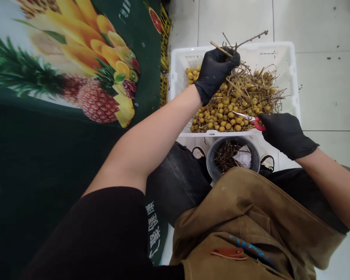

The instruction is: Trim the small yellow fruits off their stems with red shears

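My left hand [217, 72], in a black glove, is closed around a bunch of brown twigs [252, 37] above the back left of a white plastic crate [293, 85]. Round yellow-brown fruits [221, 112] fill much of the crate, with thin stems tangled among those on the right. My right hand [286, 134], also gloved in black, grips the red handles of small scissors [256, 121] at the crate's front right. The scissors' blades point left over the fruits.
A grey bucket [210, 163] with cut twigs and white paper stands between my feet, just before the crate. A green panel [105, 144] printed with fruit lies along the left. Yellow crates [164, 50] stand behind its edge.
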A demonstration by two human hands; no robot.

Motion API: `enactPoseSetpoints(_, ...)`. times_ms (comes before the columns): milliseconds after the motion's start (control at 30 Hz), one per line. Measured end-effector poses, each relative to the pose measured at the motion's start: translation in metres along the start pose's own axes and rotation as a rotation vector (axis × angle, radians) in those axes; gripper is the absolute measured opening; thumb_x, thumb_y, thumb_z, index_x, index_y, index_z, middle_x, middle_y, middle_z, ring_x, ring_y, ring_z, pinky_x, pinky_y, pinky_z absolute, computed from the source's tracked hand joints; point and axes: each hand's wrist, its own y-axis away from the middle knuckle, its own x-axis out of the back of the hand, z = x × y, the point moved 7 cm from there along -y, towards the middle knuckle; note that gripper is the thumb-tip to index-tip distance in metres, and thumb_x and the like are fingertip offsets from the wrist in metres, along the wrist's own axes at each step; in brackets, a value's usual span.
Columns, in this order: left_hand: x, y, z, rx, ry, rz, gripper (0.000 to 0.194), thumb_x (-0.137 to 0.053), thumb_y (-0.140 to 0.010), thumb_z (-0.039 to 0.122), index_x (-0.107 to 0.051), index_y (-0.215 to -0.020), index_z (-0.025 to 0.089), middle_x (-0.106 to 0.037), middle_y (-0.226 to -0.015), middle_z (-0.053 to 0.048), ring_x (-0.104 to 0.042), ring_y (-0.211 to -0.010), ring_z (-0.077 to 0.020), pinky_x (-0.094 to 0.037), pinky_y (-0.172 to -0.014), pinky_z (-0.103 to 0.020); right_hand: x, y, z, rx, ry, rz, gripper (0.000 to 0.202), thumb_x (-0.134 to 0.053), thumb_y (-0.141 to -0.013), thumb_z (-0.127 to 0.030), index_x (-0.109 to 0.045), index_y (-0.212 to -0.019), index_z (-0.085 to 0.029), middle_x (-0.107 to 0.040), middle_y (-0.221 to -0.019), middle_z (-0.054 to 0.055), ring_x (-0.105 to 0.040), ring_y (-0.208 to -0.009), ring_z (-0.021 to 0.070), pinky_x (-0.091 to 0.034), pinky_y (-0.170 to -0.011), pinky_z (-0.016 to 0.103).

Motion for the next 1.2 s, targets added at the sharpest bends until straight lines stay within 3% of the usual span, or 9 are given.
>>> enactPoseSetpoints(100, 0.003, -0.001, 0.0, 0.023, 0.006, 0.031, 0.019, -0.095, -0.101, 0.027, -0.081, -0.088, 0.026, -0.081, -0.093, 0.007, -0.075, -0.109, -0.0127, -0.065, -0.113, -0.041, 0.002, 0.009, 0.006, -0.026, -0.013, 0.043, 0.045, -0.053, -0.109, -0.026, -0.073, -0.148, -0.014, -0.083, -0.116, 0.021, -0.078, -0.093, 0.0333, -0.027, -0.066, 0.037)
enactPoseSetpoints(267, 0.002, -0.001, 0.004, 0.007, 0.049, 0.049, 0.018, -0.084, -0.107, 0.021, -0.079, -0.089, 0.021, -0.083, -0.098, -0.004, -0.083, -0.103, -0.0217, -0.068, -0.114, -0.047, 0.004, 0.011, 0.006, -0.017, -0.094, 0.12, 0.055, -0.055, -0.108, -0.035, -0.065, -0.157, -0.011, -0.08, -0.125, 0.026, -0.076, -0.098, 0.0361, -0.033, -0.069, 0.037)
enactPoseSetpoints(433, -0.007, 0.0, 0.002, -0.045, 0.041, 0.027, 0.013, -0.092, -0.099, 0.025, -0.082, -0.092, 0.022, -0.082, -0.097, -0.002, -0.084, -0.108, -0.025, -0.068, -0.114, -0.051, 0.013, -0.008, -0.01, -0.011, -0.148, 0.117, 0.048, -0.05, -0.11, -0.031, -0.07, -0.149, -0.012, -0.083, -0.117, 0.025, -0.073, -0.091, 0.0342, -0.033, -0.071, 0.039)
enactPoseSetpoints(567, -0.002, -0.007, -0.009, -0.059, 0.026, 0.006, 0.015, -0.097, -0.092, 0.034, -0.083, -0.088, 0.029, -0.085, -0.097, 0.0, -0.083, -0.106, -0.0246, -0.07, -0.112, -0.049, 0.015, -0.009, -0.015, -0.022, -0.136, 0.073, 0.046, -0.043, -0.112, -0.028, -0.076, -0.141, -0.013, -0.085, -0.11, 0.024, -0.075, -0.089, 0.0348, -0.031, -0.07, 0.04)
enactPoseSetpoints(700, 0.013, -0.012, -0.015, -0.073, 0.044, -0.034, 0.03, -0.099, -0.085, 0.058, -0.086, -0.091, 0.031, -0.088, -0.106, -0.002, -0.083, -0.111, -0.0295, -0.069, -0.114, -0.055, 0.009, 0.008, 0.008, -0.088, -0.123, 0.107, 0.05, -0.049, -0.11, -0.037, -0.073, -0.147, -0.015, -0.084, -0.118, 0.023, -0.075, -0.087, 0.0333, -0.03, -0.066, 0.038)
enactPoseSetpoints(800, 0.018, -0.012, -0.012, -0.1, 0.059, -0.079, 0.038, -0.102, -0.076, 0.067, -0.086, -0.091, 0.035, -0.088, -0.106, -0.002, -0.083, -0.112, -0.0326, -0.068, -0.114, -0.059, 0.009, 0.019, 0.036, -0.145, -0.134, 0.144, 0.055, -0.057, -0.104, -0.038, -0.073, -0.152, -0.016, -0.085, -0.111, 0.021, -0.075, -0.084, 0.0333, -0.035, -0.066, 0.037)
enactPoseSetpoints(933, 0.011, -0.002, 0.0, -0.055, 0.046, -0.072, 0.032, -0.105, -0.078, 0.054, -0.084, -0.088, 0.032, -0.086, -0.101, -0.002, -0.082, -0.113, -0.0314, -0.066, -0.115, -0.057, 0.018, 0.016, 0.052, -0.148, -0.221, 0.189, 0.055, -0.061, -0.102, -0.038, -0.077, -0.15, -0.018, -0.087, -0.108, 0.018, -0.078, -0.088, 0.036, -0.044, -0.072, 0.04)
enactPoseSetpoints(1067, -0.002, 0.017, 0.018, -0.036, 0.113, -0.074, 0.014, -0.094, -0.087, 0.043, -0.085, -0.085, 0.033, -0.085, -0.098, 0.002, -0.08, -0.106, -0.0255, -0.065, -0.112, -0.047, 0.023, 0.002, 0.041, -0.128, -0.29, 0.133, 0.042, -0.066, -0.101, -0.031, -0.083, -0.138, -0.019, -0.088, -0.109, 0.017, -0.08, -0.093, 0.0371, -0.047, -0.075, 0.04)
enactPoseSetpoints(1200, 0.0, 0.022, 0.02, -0.007, 0.159, -0.058, 0.009, -0.092, -0.079, 0.037, -0.083, -0.08, 0.037, -0.084, -0.09, 0.004, -0.077, -0.098, -0.0245, -0.063, -0.11, -0.045, 0.026, -0.003, 0.028, -0.092, -0.256, 0.127, 0.03, -0.064, -0.103, -0.027, -0.086, -0.123, -0.02, -0.088, -0.108, 0.017, -0.078, -0.092, 0.0344, -0.044, -0.075, 0.039)
